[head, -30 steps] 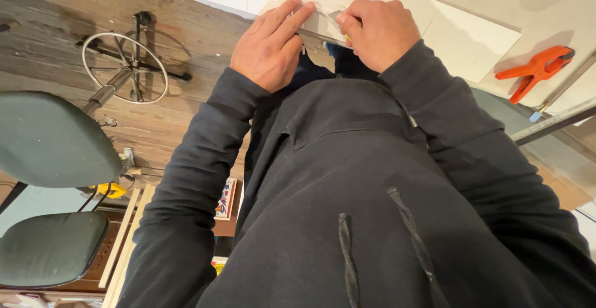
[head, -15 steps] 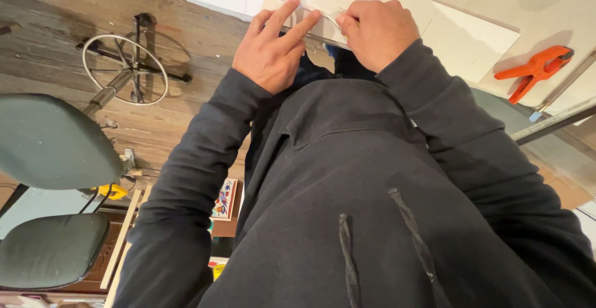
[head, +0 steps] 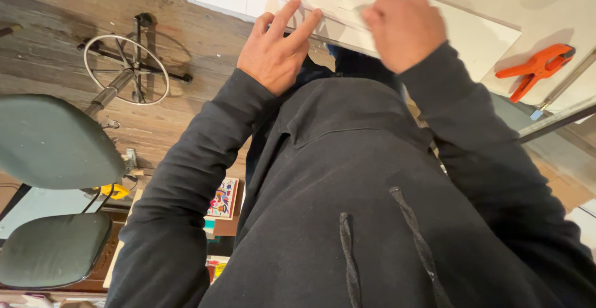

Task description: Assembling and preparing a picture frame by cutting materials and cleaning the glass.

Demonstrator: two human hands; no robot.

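Right hand (head: 405, 32) shifted, blurred (left hand (head: 276, 50) splayed)

White board (head: 347, 16) at the worktable's near edge, orange spring clamp (head: 535, 66), black hooded sweatshirt (head: 372, 209), dark green stool seats (head: 53, 140), grey-brown wooden floor (head: 62, 29)

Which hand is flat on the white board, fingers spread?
The left hand: two fingers splayed flat on the white board. The right hand is curled and motion-blurred.

I see my hands on a white sheet (head: 347, 10) that looks like smooth, matt paper or card. The orange clamp (head: 535, 67) reads as glossy plastic, the floor (head: 56, 60) as rough, worn wood. My black hoodie (head: 372, 221) is soft matt cloth.
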